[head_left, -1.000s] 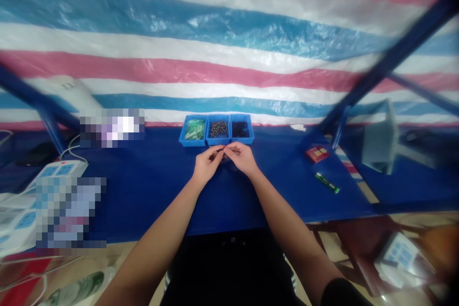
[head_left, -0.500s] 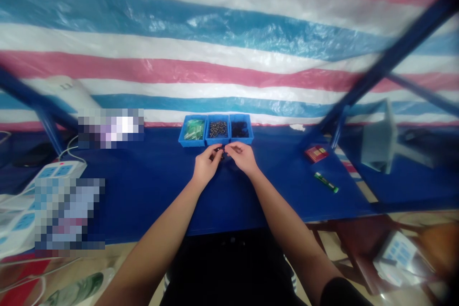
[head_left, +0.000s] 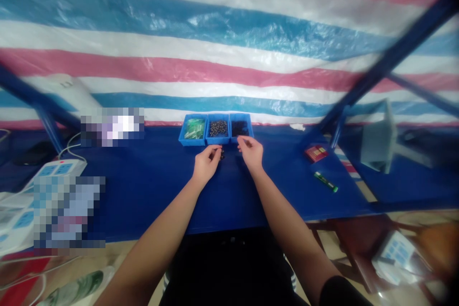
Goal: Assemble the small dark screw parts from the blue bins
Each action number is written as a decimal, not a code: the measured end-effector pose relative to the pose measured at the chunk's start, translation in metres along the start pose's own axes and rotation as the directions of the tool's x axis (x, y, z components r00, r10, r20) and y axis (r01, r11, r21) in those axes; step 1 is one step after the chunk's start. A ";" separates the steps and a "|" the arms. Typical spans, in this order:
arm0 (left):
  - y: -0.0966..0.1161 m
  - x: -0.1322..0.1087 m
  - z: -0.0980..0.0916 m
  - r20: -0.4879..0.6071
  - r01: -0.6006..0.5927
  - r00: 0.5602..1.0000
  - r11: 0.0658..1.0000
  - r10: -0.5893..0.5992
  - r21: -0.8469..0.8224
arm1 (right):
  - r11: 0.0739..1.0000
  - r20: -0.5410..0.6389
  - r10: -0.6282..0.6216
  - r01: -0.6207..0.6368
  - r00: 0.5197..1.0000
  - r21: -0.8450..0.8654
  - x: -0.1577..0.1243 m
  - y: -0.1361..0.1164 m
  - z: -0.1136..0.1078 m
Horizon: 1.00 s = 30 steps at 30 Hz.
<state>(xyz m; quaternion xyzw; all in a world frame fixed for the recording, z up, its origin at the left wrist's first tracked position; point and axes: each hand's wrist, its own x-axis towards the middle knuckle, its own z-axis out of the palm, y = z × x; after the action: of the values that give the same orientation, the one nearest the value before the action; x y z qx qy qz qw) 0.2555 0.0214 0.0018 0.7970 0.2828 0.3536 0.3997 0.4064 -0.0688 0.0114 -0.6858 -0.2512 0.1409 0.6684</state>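
My left hand (head_left: 207,163) is closed in a pinch in front of the middle bin. Small dark pieces (head_left: 222,154) show beside its fingertips, too small to name. My right hand (head_left: 251,153) has its thumb and fingers pressed together at the front edge of the right bin; what it holds, if anything, is hidden. The blue right bin (head_left: 246,118) contains small black parts (head_left: 239,129). Small metallic and dark parts (head_left: 218,128) fill the blue middle bin (head_left: 217,142). In the blue left bin (head_left: 192,143) lie green plastic packets (head_left: 194,128).
A red box (head_left: 316,153) and a green packet (head_left: 326,181) lie on the blue table (head_left: 229,205) to the right. Power strips (head_left: 60,169) with white cables occupy the left side. Blue metal bars (head_left: 373,67) slant up in front of a striped sheet (head_left: 229,71).
My right hand has moved away from my left, rightward and slightly up to the right bin's front edge. My left hand has hardly moved.
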 end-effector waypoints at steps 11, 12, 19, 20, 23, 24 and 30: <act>-0.001 0.000 0.000 -0.001 0.011 1.000 1.000 -0.011 0.007 | 0.953 -0.050 -0.120 0.101 0.991 -0.284 0.010 0.011 -0.011; -0.001 0.000 0.000 -0.002 0.011 1.000 1.000 -0.011 0.005 | 0.949 -0.043 -0.129 0.110 0.991 -0.295 0.010 0.012 -0.011; 0.001 0.000 0.000 0.000 -0.005 1.000 1.000 0.005 -0.008 | 0.913 0.066 -0.221 0.230 0.973 -0.338 0.004 0.016 -0.003; 0.001 0.000 0.000 -0.002 -0.004 1.000 1.000 0.004 -0.002 | 0.901 0.119 -0.241 0.267 0.963 -0.340 0.001 0.015 -0.001; -0.001 0.000 0.000 -0.001 0.005 1.000 1.000 -0.005 0.007 | 0.853 0.347 -0.289 0.404 0.892 -0.331 -0.006 0.014 0.005; -0.001 0.000 0.000 0.001 0.007 1.000 1.000 -0.007 0.002 | 0.828 0.414 -0.289 0.443 0.863 -0.344 -0.008 0.014 0.007; -0.004 0.000 0.000 0.008 0.008 1.000 1.000 -0.008 -0.017 | 0.723 0.521 -0.244 0.512 0.818 -0.464 -0.008 0.021 0.015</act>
<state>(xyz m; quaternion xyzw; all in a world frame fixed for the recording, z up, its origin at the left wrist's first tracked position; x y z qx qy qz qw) 0.2551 0.0233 -0.0013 0.7936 0.2815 0.3514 0.4092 0.3953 -0.0600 -0.0112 -0.7411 -0.5590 0.0589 0.3670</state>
